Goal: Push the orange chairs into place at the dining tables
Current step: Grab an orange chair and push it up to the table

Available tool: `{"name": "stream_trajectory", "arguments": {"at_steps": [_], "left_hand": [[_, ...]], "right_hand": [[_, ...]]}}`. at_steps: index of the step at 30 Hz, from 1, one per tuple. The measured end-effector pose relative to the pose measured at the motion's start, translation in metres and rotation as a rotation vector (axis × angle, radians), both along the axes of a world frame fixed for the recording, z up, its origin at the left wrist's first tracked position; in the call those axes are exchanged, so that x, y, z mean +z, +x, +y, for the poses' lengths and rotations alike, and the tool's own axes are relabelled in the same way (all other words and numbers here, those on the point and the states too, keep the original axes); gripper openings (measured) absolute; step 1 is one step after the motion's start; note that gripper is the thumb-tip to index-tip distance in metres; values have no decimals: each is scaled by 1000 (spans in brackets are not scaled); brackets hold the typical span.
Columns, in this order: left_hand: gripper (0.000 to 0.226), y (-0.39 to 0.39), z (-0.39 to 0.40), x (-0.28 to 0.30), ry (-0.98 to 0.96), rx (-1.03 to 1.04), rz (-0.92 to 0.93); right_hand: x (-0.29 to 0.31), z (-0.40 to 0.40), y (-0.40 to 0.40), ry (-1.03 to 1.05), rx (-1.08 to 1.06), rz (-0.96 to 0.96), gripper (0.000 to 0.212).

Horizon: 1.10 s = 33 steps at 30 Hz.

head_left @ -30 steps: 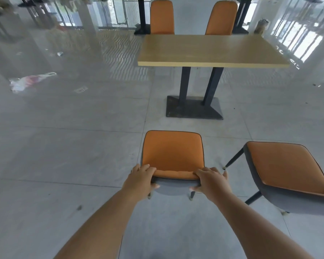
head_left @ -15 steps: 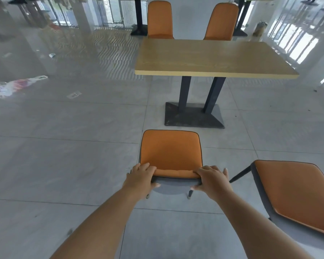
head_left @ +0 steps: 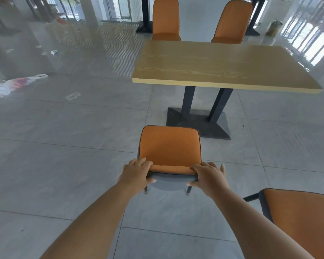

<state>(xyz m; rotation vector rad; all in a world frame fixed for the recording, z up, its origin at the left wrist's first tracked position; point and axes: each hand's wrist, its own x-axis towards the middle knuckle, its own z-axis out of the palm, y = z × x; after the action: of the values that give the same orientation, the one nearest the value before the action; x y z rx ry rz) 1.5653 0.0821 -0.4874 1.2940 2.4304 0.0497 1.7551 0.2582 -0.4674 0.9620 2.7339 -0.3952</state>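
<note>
Both forearms reach straight forward and slightly inward from the bottom of the view, ending at the top edge of an orange chair's backrest (head_left: 169,146). The left hand (head_left: 137,172) clamps the left corner of that edge, fingers curled over the orange front and the thumb pressed against the grey back shell. The right hand (head_left: 207,174) grips the right corner the same way, fingers over the top, thumb tip showing on the grey shell below.

The held chair stands on the grey tiled floor (head_left: 64,165), on the near side of a wooden dining table (head_left: 223,66), with its front near the table's dark pedestal base (head_left: 198,124) and not yet under the tabletop. A second orange chair (head_left: 299,221) sits at the lower right, apart from the table. Two more orange chairs (head_left: 166,17) (head_left: 232,21) are tucked in at the far side. A plastic bag (head_left: 17,84) lies on the floor at the left.
</note>
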Motion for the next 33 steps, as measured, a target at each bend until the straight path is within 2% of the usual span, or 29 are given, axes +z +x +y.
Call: {"name": "stream_trajectory", "arguments": {"at_steps": [18, 33], "left_hand": [[64, -129, 109, -5, 34, -49, -18], [65, -186, 167, -8, 39, -33, -26]], "right_hand": [[1, 104, -125, -9, -60, -13, 41], [1, 163, -181, 3, -40, -25, 46]]}}
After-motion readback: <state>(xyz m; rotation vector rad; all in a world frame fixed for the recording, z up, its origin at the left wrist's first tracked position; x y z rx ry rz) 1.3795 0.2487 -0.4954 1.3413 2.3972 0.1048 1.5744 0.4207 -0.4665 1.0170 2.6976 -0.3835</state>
